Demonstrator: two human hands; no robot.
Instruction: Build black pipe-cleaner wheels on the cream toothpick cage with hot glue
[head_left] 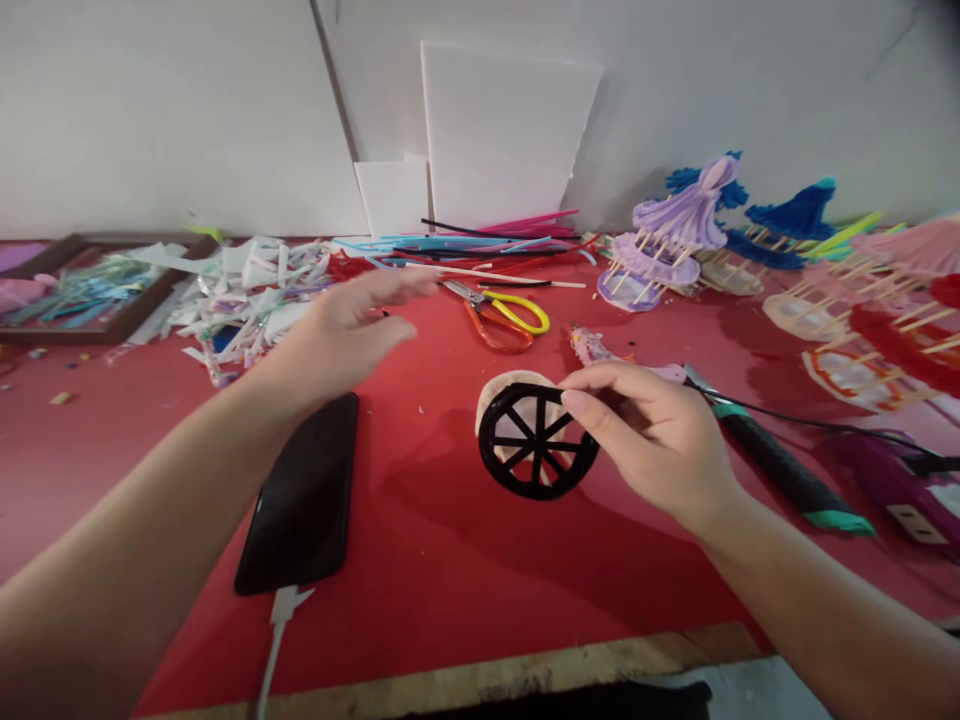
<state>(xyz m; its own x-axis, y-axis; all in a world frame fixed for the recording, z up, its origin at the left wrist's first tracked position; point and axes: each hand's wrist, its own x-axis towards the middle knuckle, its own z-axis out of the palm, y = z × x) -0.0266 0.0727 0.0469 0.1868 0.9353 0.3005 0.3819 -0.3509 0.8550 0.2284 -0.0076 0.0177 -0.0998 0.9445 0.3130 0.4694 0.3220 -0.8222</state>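
Between thumb and fingers, my right hand (652, 435) pinches the rim of a black spoked wheel (538, 440), tilted above the red tabletop. Behind the wheel lies a pale round disc (495, 395), partly covered by it. My left hand (360, 335) is in the air over the left middle of the table, fingers stretched forward and thumb apart, holding nothing. Just beyond its fingertips lie pliers (499, 312) with one yellow and one orange handle. Several coloured pipe cleaners (465, 247) lie behind the pliers. Near my right fingers is a glue gun (600, 350), partly hidden.
A phone (307, 500) with a white cable lies below my left forearm. White scraps (262, 280) are heaped at left beside a brown frame (135, 320). A black-and-green knife (787, 465) lies at right. Small carousel models (675, 230) stand at back right; foam boards (506, 130) lean on the wall.
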